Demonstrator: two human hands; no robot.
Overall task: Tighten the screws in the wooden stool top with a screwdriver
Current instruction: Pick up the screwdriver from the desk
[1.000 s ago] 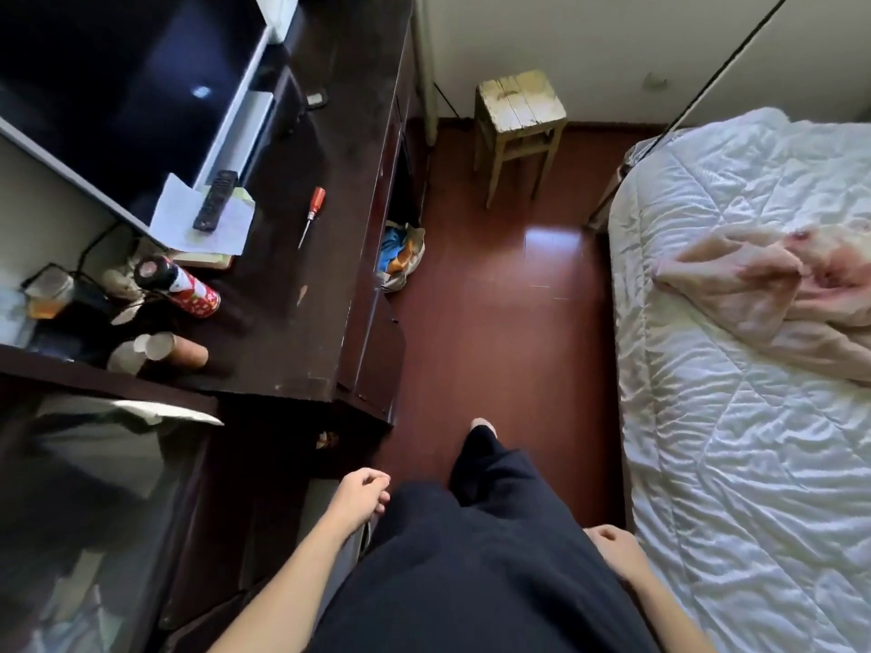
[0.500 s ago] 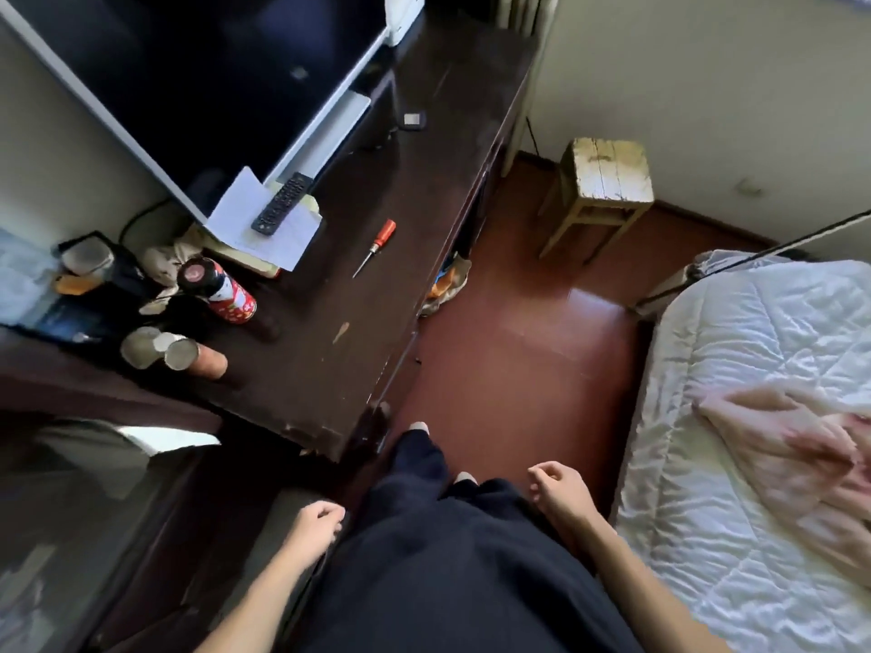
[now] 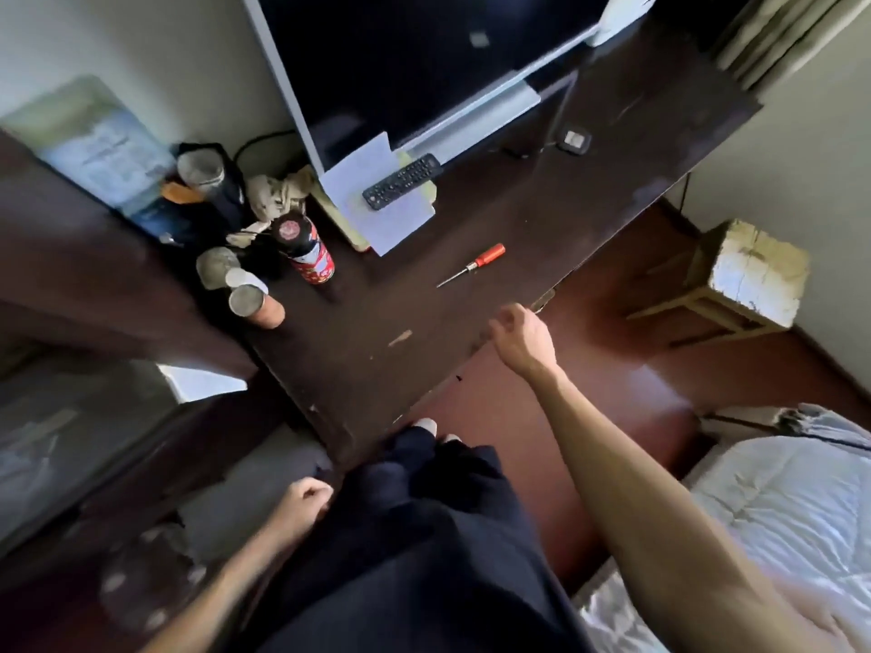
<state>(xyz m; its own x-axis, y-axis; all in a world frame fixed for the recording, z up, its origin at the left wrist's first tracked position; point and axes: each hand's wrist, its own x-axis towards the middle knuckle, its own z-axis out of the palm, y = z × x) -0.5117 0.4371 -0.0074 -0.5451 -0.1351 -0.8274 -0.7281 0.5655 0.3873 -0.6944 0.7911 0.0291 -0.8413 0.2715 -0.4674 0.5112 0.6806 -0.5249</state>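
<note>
Right hand: My right hand (image 3: 521, 339) is held out in front of me, over the near edge of the dark surface (image 3: 589, 190). Its fingers are bent a little and loose. It holds nothing.
Screwdriver: The screwdriver (image 3: 471, 265) lies flat on the surface, just past my right hand and a bit to its left. The hand is near it but does not touch it. The orange handle is the far end, and the thin metal tip is the end closer to me.
Stool: The wooden stool (image 3: 749, 275) stands on the red-brown floor (image 3: 612, 369), well off to the right of my right hand, close to the wall. Its pale top looks worn. The screws are too small to make out.
Left hand: My left hand (image 3: 301, 504) is low by my side, well apart from my right hand and right beside my dark trousers (image 3: 400, 558). Its fingers are loosely curled and hold nothing.
Past the screwdriver: A black remote (image 3: 403, 181) lies on a white sheet of paper (image 3: 377, 214). Behind them stands a big dark TV (image 3: 400, 54).
Far left of my right hand: A red spray can (image 3: 308, 252) stands on the surface. Some cups (image 3: 247, 299) lie on their sides just beside it.
Bed: A bed (image 3: 777, 511) with a white quilt is to the right of my arm, closer to me than the hand.
</note>
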